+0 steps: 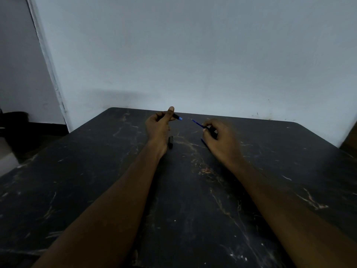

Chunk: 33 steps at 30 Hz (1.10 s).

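**Pen in two parts, one per hand**

L hand [159, 125] is raised over the far-centre of the black, pale-veined table top [96, 171]. Its fingers are curled w/ the thumb on top, clamped on a short black plastic pen barrel [177, 117]; the barrel's bright blue end sticks out to the right.

R hand [218, 136] sits opposite, near but not touching. Thumb & forefinger pinch a thin blue pen refill [197, 124]; its fine tip aims up-left toward the barrel's blue end, w/ a clear gap between them. The other R fingers are curled in & blurred. Both parts are held above the table, not resting on it.

A small black cylindrical cap [170, 142] lies on the table just beside the L wrist, approx. between the hands. A blue sliver [202, 140] shows at the R hand's lower edge; can't tell what it is. Behind is a plain pale grey-blue wall [193, 55]; both forearms are bare.
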Tool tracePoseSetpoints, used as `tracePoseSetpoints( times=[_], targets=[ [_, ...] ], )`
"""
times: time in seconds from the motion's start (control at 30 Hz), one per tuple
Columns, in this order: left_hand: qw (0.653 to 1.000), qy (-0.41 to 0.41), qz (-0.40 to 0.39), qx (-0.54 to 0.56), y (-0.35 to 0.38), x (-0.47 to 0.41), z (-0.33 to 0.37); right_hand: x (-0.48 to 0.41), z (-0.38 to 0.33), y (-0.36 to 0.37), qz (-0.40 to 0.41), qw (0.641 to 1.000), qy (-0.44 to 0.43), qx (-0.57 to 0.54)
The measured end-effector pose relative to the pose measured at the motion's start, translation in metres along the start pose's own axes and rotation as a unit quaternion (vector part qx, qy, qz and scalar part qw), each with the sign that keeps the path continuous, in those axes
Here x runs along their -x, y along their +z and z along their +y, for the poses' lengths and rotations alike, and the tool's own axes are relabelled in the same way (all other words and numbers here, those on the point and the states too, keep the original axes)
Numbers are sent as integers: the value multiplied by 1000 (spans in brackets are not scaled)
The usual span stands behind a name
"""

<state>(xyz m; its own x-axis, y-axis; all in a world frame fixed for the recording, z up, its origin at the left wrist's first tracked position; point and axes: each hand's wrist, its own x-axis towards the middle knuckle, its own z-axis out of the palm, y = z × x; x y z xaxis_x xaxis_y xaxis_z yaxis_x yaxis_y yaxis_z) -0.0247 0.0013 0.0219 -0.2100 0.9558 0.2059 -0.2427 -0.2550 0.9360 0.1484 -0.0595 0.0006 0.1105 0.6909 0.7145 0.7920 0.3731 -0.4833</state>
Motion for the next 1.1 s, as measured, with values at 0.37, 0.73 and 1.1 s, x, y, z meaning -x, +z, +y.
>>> tracePoseSetpoints(
  times=[0.37,0.73,1.1],
  targets=[
    [891,108,-101,-430,-15,-3,-13,0,-1,-2,27,999,11,24],
    [898,96,-94,-418,-15,-11,-23,0,0,0,35,999,10,22],
    [974,56,-101,-195,-1,-6,-9,-1,5,4,29,998,44,-39]
  ],
)
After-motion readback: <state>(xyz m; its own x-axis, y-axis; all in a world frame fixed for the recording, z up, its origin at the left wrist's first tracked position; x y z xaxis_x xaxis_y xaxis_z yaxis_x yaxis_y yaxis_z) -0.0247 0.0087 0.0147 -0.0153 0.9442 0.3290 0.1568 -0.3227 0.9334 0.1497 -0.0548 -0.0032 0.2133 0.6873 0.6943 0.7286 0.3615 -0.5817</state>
